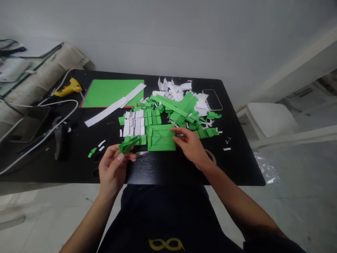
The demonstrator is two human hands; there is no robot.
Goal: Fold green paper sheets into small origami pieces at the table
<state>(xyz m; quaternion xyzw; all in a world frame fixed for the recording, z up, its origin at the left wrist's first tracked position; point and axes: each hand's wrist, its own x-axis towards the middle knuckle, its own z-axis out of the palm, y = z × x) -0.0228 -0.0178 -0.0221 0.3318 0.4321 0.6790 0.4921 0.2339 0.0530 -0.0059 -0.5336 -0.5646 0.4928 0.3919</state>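
Note:
My left hand (pixel 113 167) pinches a small folded green paper piece (pixel 129 144) between thumb and fingers, above the table's front part. With thumb and forefinger, my right hand (pixel 190 146) grips the right edge of a square folded green paper (pixel 161 137), whose creases form a frame with diagonal lines. Just behind my left hand lie a pleated white paper piece (pixel 133 123) and a pleated green paper piece (pixel 152 117). Scissors lie partly under my left hand; a blade (pixel 141 153) shows between it and the green square.
Behind my hands spreads a heap of green strips (pixel 181 107) and crumpled white paper (pixel 175 90). Green sheets (pixel 112 93) lie at the back left with long white strips (pixel 116 105) across them. A yellow glue gun (pixel 70 88) and a white cable (pixel 60 121) occupy the left side.

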